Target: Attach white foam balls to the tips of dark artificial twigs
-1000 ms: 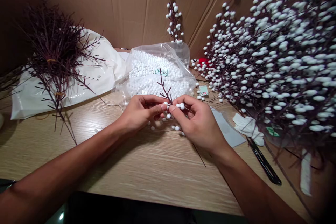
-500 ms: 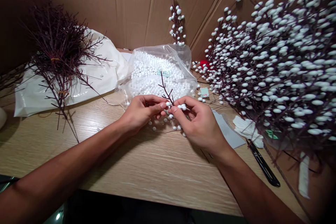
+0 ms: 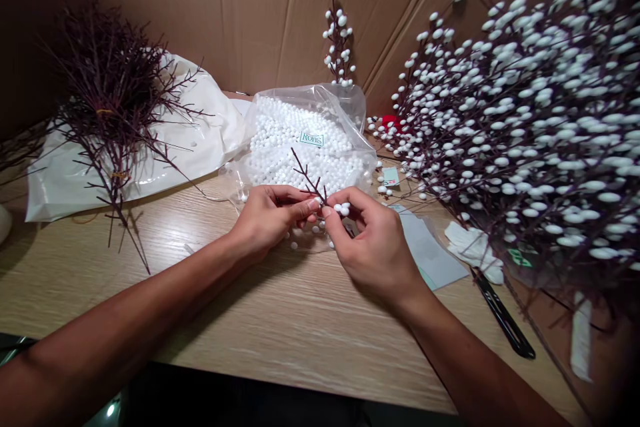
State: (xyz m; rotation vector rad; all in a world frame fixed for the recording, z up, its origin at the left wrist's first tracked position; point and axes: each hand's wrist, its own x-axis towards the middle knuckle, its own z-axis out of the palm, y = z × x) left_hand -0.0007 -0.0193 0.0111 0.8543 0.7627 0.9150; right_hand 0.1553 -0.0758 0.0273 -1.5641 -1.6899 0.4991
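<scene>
A thin dark brown twig (image 3: 310,179) with bare upper tips and a few white balls low down stands tilted to the left between my hands. My left hand (image 3: 273,217) pinches a white ball (image 3: 317,202) at the twig's side. Fingers closed, my right hand (image 3: 373,233) grips the twig lower down, beside a small cluster of white balls (image 3: 342,209). Just behind both hands lies a clear plastic bag (image 3: 300,130) full of white balls. Some loose white balls (image 3: 294,245) are on the table below my fingers.
Bare dark twigs (image 3: 107,80) lie bundled on a white plastic bag (image 3: 210,113) at the left. White-tipped branches (image 3: 525,113) fill the right side. A black cutter (image 3: 505,317), crumpled white tissue (image 3: 473,247) and a pale sheet (image 3: 430,250) lie right of my right hand.
The twig has tilted to the left, its tip now lower. My right hand has turned slightly and its ball cluster has shifted a little left. More of the pale sheet shows.
</scene>
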